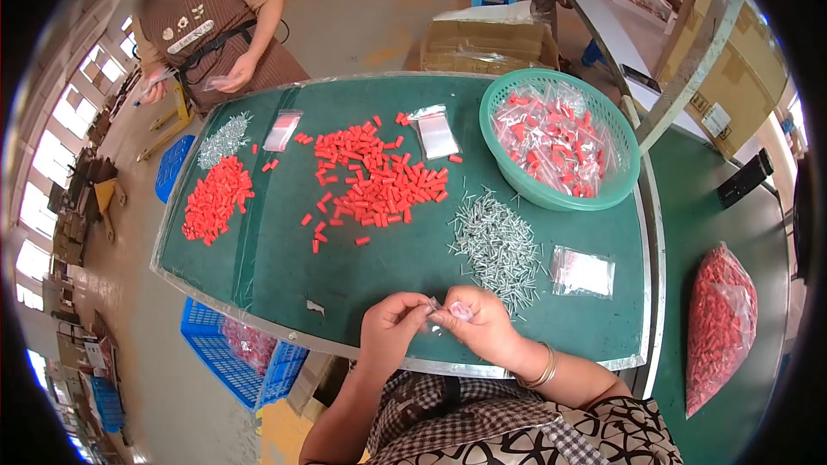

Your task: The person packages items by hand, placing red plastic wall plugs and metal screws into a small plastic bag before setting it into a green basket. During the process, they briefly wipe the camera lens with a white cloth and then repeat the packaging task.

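Both of my hands meet at the near edge of the green table. My left hand pinches one side of a small clear plastic bag. Its other side is between the fingers of my right hand, which also has something whitish in it. The bag's contents are too small to tell. Beyond my right hand lies a heap of silver screws, with a stack of clear bags to its right. Red plastic plugs are spread over the table's middle, beside another bag stack.
A green basket of filled bags stands at the back right. Across the table a person handles small bags near more red plugs and screws. A blue crate sits below left; a sack of red plugs lies right.
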Demonstrator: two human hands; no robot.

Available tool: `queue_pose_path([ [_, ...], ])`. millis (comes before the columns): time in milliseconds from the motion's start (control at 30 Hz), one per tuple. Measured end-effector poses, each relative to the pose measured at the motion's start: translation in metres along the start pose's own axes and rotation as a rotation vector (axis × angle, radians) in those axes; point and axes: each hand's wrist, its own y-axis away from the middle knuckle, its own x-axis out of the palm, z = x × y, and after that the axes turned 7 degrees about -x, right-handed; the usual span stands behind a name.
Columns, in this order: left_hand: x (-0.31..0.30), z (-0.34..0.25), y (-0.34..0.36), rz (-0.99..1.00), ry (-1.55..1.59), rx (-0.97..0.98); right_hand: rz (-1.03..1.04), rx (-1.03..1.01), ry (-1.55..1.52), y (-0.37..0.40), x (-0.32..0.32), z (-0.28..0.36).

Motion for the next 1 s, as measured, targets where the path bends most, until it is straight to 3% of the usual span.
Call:
queue_pose_path([
  [200, 0.006, 0.003, 0.003, -0.003, 0.045, -0.021, -0.075, 0.046, -0.086, 0.004, 0.008, -0.015],
  [300, 0.004, 0.003, 0.001, -0.043, -0.023, 0.005, -0.045, 0.162, -0.267, 0.001, 0.007, -0.009],
  [500, -0.014, -0.013, -0.004, -0.019, -0.246, 0.089, 0.118, 0.307, -0.307, -0.006, -0.012, 0.001],
  [733, -0.012, -0.022, -0.006, -0.027, -0.386, 0.18, 0.16, 0.264, -0.198, -0.007, -0.017, 0.0],
  [800, -0.01, -0.022, -0.006, -0.053, -0.385, 0.182, 0.086, -0.003, -0.041, -0.008, -0.014, -0.006],
  [833, -0.008, -0.021, -0.007, -0.077, -0.402, 0.219, 0.049, -0.138, 0.037, -0.009, -0.012, -0.008],
  [900, -0.005, -0.02, -0.008, -0.126, -0.436, 0.295, 0.01, -0.121, 0.099, -0.008, -0.01, -0.005],
  [1000, -0.003, -0.021, -0.013, -0.421, -0.742, 0.727, -0.028, -0.092, 0.191, -0.006, -0.009, 0.001],
])
